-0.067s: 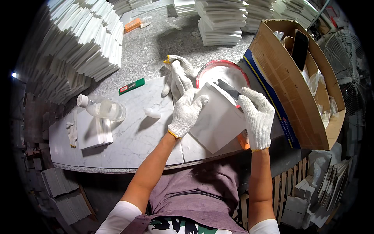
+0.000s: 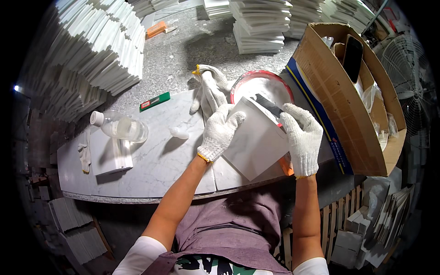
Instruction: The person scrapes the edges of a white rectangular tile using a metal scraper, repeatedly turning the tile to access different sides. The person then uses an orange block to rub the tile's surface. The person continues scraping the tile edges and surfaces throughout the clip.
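Note:
Both hands wear white knit gloves. A square white marble tile [image 2: 256, 142] is held tilted above the marble worktop [image 2: 160, 160]. My left hand [image 2: 220, 130] grips its left upper edge and my right hand [image 2: 302, 137] grips its right edge. A dark flat blade-like tool [image 2: 268, 104] shows at the tile's top corner, beside my right fingers. Behind the tile sits a red-rimmed round bowl [image 2: 261, 82] with white contents. A spare pair of white gloves [image 2: 208, 87] lies just left of the bowl.
A clear plastic bottle [image 2: 120, 127] lies on a small white block [image 2: 110, 153] at the left. A green flat stick [image 2: 155, 101] rests further back. Tall tile stacks [image 2: 91, 59] line the left and the rear. An open cardboard box [image 2: 353, 91] stands right, a fan [image 2: 410, 87] beyond it.

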Demonstrator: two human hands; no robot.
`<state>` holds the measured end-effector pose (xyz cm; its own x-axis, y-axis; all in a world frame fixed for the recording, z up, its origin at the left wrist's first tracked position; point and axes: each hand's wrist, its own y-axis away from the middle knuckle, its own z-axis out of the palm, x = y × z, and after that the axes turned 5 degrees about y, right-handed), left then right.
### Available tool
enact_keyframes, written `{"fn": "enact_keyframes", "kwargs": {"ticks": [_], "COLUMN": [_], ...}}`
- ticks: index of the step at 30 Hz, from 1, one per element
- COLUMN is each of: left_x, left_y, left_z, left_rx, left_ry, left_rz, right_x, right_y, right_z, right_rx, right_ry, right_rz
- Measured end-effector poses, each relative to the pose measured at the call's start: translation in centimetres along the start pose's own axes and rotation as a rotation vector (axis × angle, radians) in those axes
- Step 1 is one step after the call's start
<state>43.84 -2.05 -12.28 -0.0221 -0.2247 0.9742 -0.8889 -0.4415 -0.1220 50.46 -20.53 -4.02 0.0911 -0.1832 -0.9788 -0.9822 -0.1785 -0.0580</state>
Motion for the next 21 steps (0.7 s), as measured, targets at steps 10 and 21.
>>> {"fn": "enact_keyframes", "kwargs": {"ticks": [10, 21], "left_x": [0.7, 0.3], "left_y": [0.0, -0.1], "left_z": [-0.1, -0.1], "left_rx": [-0.011, 0.001], "left_ry": [-0.003, -0.062], "left_rz": [-0.027, 0.045], "right_x": [0.0, 0.3], "right_y": [0.5, 0.5], "right_z": [0.0, -0.1], "right_rx": [0.014, 0.008], "right_ry": [0.133, 0.154], "right_rz": [-0.104, -0.116]}}
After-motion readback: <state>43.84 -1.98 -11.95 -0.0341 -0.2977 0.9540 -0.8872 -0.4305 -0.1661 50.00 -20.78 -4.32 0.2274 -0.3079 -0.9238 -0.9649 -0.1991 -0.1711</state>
